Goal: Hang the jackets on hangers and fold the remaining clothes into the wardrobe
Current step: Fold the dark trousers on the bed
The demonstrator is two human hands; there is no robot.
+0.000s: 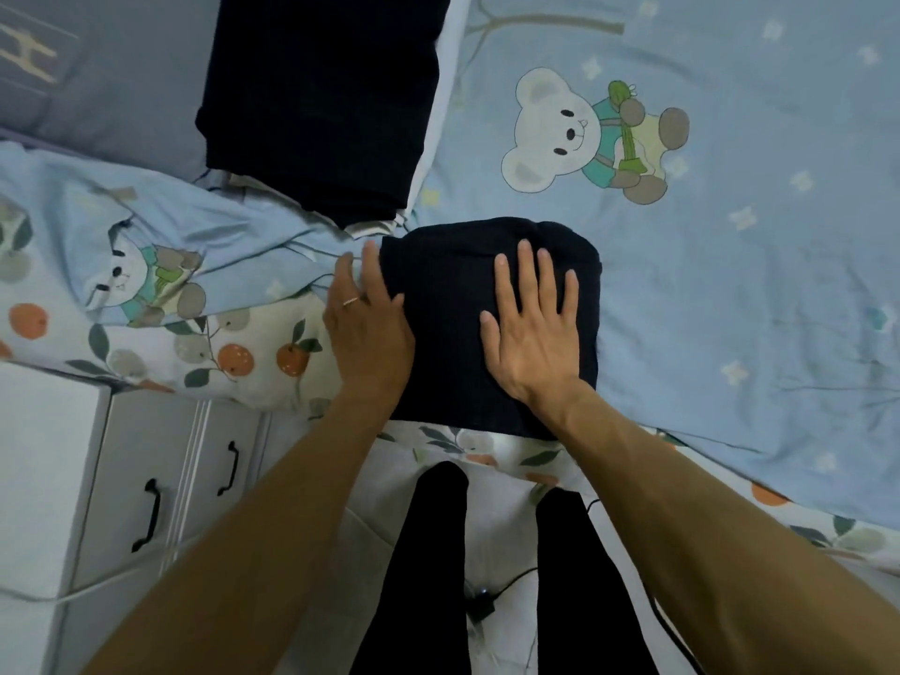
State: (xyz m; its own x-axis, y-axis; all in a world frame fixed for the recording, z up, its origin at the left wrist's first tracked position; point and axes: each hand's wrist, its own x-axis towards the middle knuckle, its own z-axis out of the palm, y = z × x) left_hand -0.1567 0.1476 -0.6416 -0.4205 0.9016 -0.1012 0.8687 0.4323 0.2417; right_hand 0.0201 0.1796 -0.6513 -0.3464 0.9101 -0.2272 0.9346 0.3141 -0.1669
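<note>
Near edge of the bed [730,294], centre of view: a folded dark garment [453,304], squared into a compact block on the pale blue bear-print cover. Right hand [533,324] flat on top of it, palm down, fingers straight and slightly spread, pointing toward the far side, thumb out to the left; forearm running back toward the near right. Left hand [365,324] set against the left edge of the block, turned partly on its side, fingers straight and close together, tips reaching past the far left corner onto the bedding; thumb resting on the dark cloth. A thin ring [350,300] on one finger of that hand. Neither hand curled round anything, both simply pressing.

Farther off and slightly left, apart from the first by a narrow strip of bedding: a second folded dark garment [324,104], larger, lying partly over a grey pillow [112,95]. To the left, a bunched quilt [160,285] with bear and orange prints. Near left, a white cabinet [146,479] with black handles. At the bottom, between the forearms, the person's legs in black, and a black cable [506,584] on the floor.
</note>
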